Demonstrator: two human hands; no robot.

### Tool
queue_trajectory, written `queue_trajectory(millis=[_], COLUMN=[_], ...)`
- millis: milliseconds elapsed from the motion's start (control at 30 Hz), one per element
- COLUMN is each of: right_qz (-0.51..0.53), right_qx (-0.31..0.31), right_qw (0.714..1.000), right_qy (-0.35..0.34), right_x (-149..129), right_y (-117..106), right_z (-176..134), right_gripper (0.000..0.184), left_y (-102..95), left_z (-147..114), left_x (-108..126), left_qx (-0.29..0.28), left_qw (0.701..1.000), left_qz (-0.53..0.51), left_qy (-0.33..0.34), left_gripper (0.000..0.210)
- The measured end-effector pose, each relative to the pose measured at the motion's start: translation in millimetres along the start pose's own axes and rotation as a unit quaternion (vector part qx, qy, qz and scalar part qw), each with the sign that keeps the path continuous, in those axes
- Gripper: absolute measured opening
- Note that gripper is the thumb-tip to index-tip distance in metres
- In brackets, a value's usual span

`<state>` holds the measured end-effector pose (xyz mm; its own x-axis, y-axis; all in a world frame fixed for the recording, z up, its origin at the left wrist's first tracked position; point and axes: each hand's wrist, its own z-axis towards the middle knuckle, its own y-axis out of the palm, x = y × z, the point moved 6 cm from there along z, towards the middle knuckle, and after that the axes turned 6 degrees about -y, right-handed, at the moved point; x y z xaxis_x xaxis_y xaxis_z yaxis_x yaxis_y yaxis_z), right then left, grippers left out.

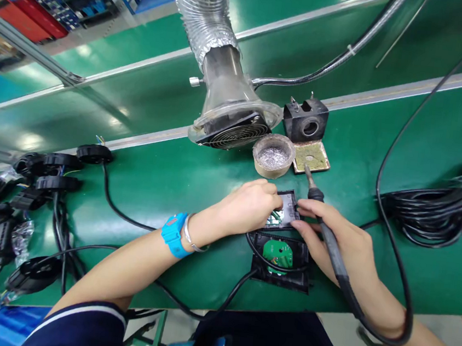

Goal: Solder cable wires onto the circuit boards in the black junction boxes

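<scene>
Close to bench (143,183) front edge, black cover (302,282) with green board (278,251) laid flat. Just beyond, black case part (289,205) touched by right hand (353,241), soldering iron (330,247) held in same hand. Left hand (248,205) bent over case part; its grip hidden, cannot be told. Toward back edge, bowl (271,169) and iron stand (304,123) set close together, fan (239,133) hung to left.

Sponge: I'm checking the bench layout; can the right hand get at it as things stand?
Probably yes: the sponge lies ahead of the right hand, nothing visible blocks the way, and the iron it holds points there.
</scene>
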<state>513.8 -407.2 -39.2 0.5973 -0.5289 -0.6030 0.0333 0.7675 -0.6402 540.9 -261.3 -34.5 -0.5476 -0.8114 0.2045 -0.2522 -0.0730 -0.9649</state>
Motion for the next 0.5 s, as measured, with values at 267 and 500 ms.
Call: queue_trajectory(millis=[267,500], right_qz=[0.052,0.057], right_qx=[0.06,0.05], right_qw=[0.996,0.996], right_qy=[-0.046,-0.056], right_x=[-27.5,-23.1], right_y=[-37.6,-28.5], right_z=[-6.7,-7.6], right_gripper=[0.042,0.028], left_y=[-0.2,1.6], left_z=[-2.6,-4.1], left_x=[-0.1,-1.0], left_qx=[0.015,0.012], left_qw=[1.0,1.0], left_qz=[-0.018,-0.017], left_qy=[-0.001,-0.012], left_gripper=[0.025,0.027])
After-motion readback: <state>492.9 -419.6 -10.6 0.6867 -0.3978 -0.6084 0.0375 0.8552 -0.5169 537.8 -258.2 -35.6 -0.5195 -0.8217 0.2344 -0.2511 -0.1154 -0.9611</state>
